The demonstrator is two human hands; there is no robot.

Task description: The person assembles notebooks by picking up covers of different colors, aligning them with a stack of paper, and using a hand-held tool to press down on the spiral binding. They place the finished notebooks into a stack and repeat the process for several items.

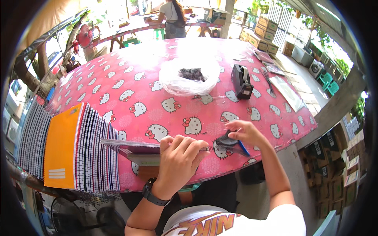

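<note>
A hand could slide over the tabletop left of the bag; the tape holder blocks its right side, tall notebooks its near left.

A pink table cover printed with white cat faces spreads over the large table, and toward its right side stands a black tape dispenser with a roll in it. A pale flat packet lies near the right edge. Beyond the far left corner is a red fan; farther back, another person in a white top is at a long table, with a green stool nearby. Cardboard boxes are stacked at upper right, a front-loading washing machine and green chairs beyond, more cartons piled at lower right
</note>
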